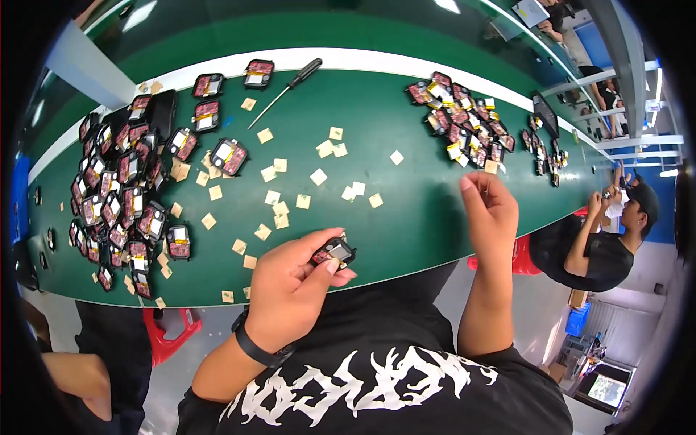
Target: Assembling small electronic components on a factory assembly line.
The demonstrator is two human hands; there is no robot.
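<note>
In my left hand [293, 279] is a small black-cased electronic unit [335, 252], gripped between thumb and fingers above the table's near edge. A silver block and some reddish board show in its face. My right hand [493, 210] is raised to the right with fingers curled and thumb close to them. Whatever those fingers may pinch is hidden. Just beyond their tips is a small tan square [491, 167], beside a heap of similar units [464, 119]; I cannot tell whether the hand touches it. Loose tan squares [281, 208] are scattered over the green table [406, 217].
A large pile of units [116, 188] covers the table's left side. Toward the back lies a screwdriver [286, 93] near a few single units [230, 157]. More units [544, 156] lie farther right. A person in black [591, 246] sits at the right, near a red stool [523, 255].
</note>
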